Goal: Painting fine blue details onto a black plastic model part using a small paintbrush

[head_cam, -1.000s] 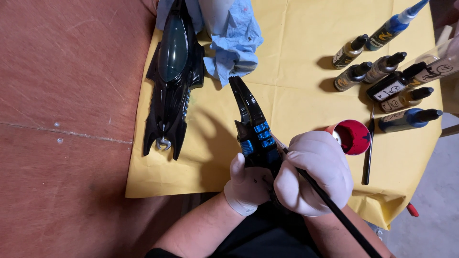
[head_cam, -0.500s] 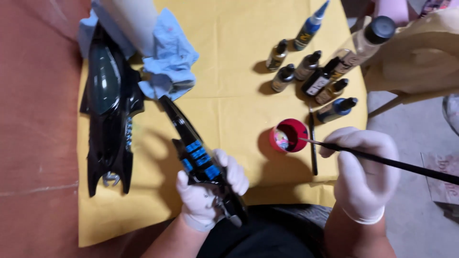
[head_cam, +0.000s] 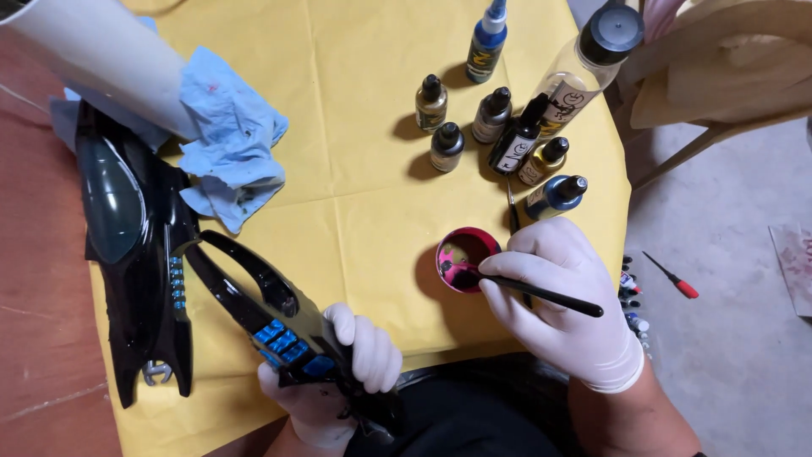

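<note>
Below, both hands grip: left (head_cam: pixel 338 372) hides model's (head_cam: pixel 271 326) end, right (head_cam: pixel 562 305) pinches brush (head_cam: pixel 533 294).

blue cloth (head_cam: pixel 227 140) | dropper bottles (head_cam: pixel 495 114) | black model hull (head_cam: pixel 135 254) | red screwdriver (head_cam: pixel 672 277) on floor

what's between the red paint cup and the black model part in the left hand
Only bare yellow paper lies between the red paint cup and the black part held by the left hand, per the head view.
</note>
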